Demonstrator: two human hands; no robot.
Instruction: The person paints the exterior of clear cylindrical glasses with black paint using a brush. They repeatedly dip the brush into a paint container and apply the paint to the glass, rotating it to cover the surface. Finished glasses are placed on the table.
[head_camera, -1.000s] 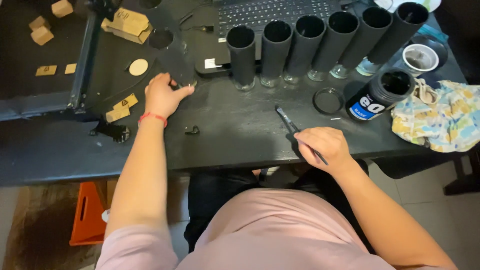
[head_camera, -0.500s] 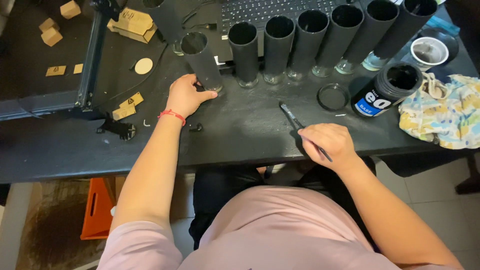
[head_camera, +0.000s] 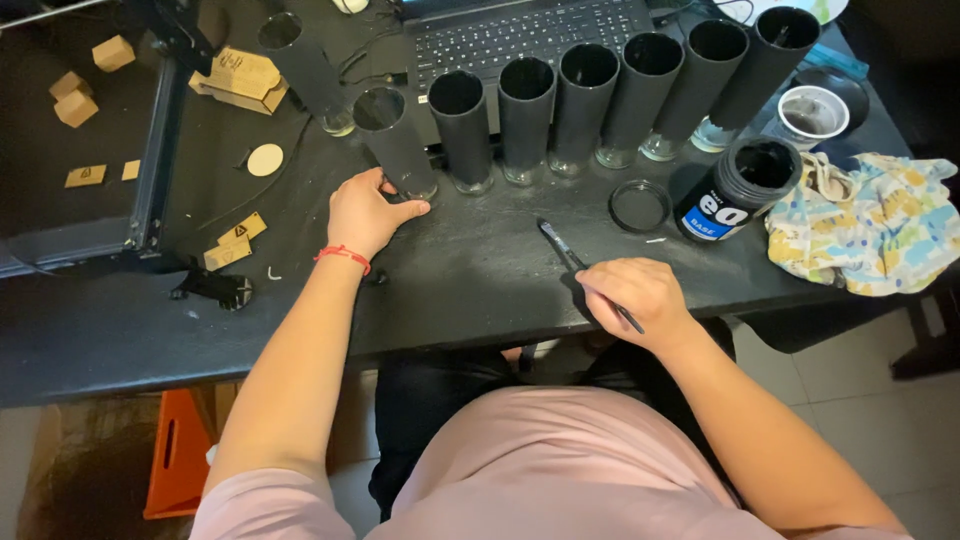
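left hand (head_camera: 362, 212) grips black tube (head_camera: 397, 144)

Laptop (head_camera: 530, 35) cut off at top

A black worktable (head_camera: 470, 280) is stretching out in front of me, carrying everything. Standing on it in a row are black-painted glass tumblers (head_camera: 585, 105), with a laptop (head_camera: 520, 35) lying behind them. To the right, an open black paint jar (head_camera: 740, 190) is sitting beside its loose lid ring (head_camera: 640, 206), a small white cup (head_camera: 812, 112) and a crumpled patterned rag (head_camera: 870, 225). To the left, small wooden cutouts (head_camera: 240, 238) and blocks (head_camera: 75, 105) are lying scattered.
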